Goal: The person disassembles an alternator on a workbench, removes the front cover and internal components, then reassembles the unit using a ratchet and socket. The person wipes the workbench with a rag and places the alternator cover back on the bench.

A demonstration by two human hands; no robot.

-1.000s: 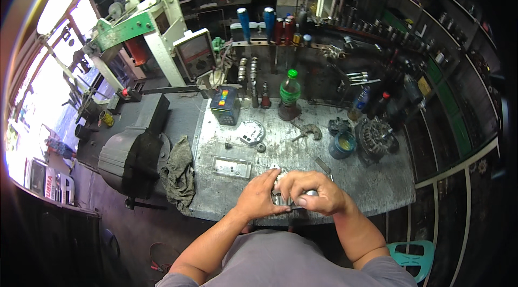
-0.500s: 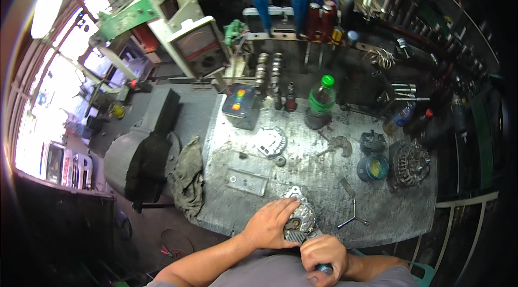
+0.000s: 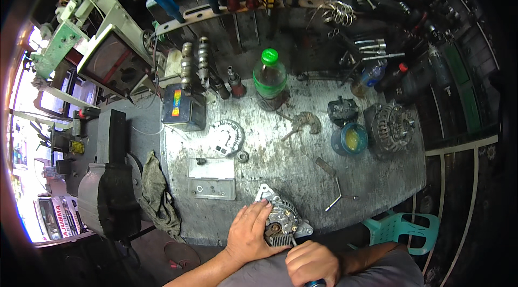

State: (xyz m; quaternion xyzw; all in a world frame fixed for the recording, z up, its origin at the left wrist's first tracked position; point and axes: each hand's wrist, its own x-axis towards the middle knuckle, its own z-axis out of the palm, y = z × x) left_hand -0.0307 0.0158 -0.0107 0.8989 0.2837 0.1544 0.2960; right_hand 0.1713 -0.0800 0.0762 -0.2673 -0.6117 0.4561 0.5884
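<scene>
At the workbench's near edge sits a silver alternator [image 3: 283,215] with its finned, open back facing up. My left hand [image 3: 248,231] grips its left side, fingers over the top and thumb low by the ribbed part. My right hand [image 3: 311,263] is closed round a screwdriver [image 3: 316,283], whose blue handle end pokes out below the fist. Its thin shaft points at the alternator's lower edge beside the ribbed part. The exact spot the tip touches is hidden.
Left of my arms stand a bench vise [image 3: 110,200] and a crumpled rag [image 3: 159,200]. A clear plastic case [image 3: 213,188], green-capped bottle [image 3: 270,79], blue grease jar [image 3: 340,141], second alternator [image 3: 391,127] and Y-shaped wrench [image 3: 338,194] lie around the bench. A green stool [image 3: 404,230] stands at right.
My view has turned and shifted, so the bench things sit further left in the picture. Both hands keep their hold on the alternator and the screwdriver.
</scene>
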